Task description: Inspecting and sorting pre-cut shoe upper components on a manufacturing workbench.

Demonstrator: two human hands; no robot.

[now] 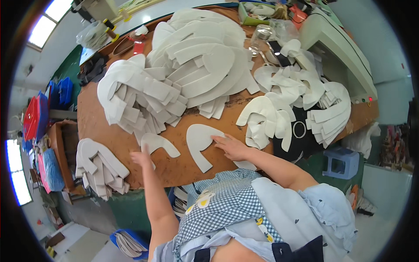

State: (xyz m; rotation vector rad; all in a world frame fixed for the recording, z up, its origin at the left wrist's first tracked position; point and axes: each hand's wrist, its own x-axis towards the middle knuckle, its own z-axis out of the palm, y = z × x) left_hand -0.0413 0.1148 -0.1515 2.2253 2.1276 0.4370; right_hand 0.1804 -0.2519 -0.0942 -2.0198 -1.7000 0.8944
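Partly hidden | left hand [140, 158] foreshortened, grip unreadable | right hand [231, 147]: grip loosely spread, touching white curved piece [197, 135]

One left hand [140, 158], one right hand [232, 148], one curved white piece [197, 136] beside each; at near left, one stack [99, 159]; at right, one ring [294, 128] and one blue stool [338, 152].

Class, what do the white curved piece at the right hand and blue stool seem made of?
White curved piece: matte, perhaps board or foam, being flat and clean-edged. Blue stool: probably smooth plastic, from its even, one-piece look.
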